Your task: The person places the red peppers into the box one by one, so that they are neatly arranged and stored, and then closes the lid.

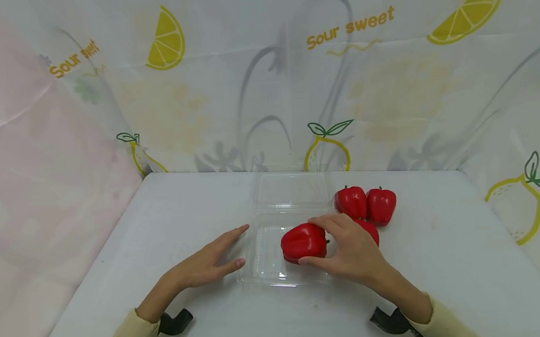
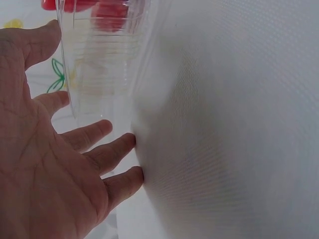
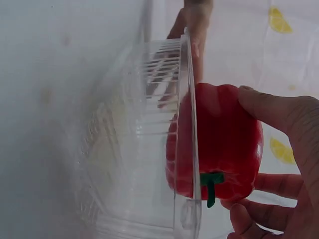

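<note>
A clear plastic clamshell box lies unfolded on the table, its lid laid back behind the base. My right hand holds a red bell pepper on its side over the base, thumb at the near side and fingers at the far side. In the right wrist view its green stem shows, and the pepper's lower part is seen through the box wall. At the box's left edge, my left hand is spread with fingers extended; whether it touches the rim I cannot tell.
Two red bell peppers stand together right of the lid. Another red pepper sits in front of them, partly hidden by my right hand. A lemon-print curtain hangs behind the white table.
</note>
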The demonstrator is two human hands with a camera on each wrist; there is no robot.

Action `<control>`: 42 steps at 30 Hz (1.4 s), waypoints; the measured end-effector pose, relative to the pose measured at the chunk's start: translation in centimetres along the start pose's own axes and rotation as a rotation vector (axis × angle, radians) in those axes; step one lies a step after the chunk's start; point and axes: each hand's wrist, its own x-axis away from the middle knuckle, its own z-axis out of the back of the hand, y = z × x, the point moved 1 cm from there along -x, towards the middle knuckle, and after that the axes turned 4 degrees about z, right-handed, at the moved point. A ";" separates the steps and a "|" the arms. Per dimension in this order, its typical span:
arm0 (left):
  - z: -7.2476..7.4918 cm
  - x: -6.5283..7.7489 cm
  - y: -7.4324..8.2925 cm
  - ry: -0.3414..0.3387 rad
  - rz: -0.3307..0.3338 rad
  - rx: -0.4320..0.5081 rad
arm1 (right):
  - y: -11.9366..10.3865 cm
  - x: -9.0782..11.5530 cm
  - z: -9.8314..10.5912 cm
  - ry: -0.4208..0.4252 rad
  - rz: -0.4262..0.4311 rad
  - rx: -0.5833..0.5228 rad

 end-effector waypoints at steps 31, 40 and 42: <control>0.1 -0.1 0.0 -0.005 0.006 0.003 | -3.0 0.0 -5.6 -0.025 0.022 0.005; 0.1 0.0 0.2 -0.009 0.017 0.017 | -3.3 -0.1 -6.4 -0.033 -0.009 0.011; 0.1 0.0 0.2 -0.008 0.018 0.020 | -3.4 -0.2 -6.5 -0.031 -0.011 0.008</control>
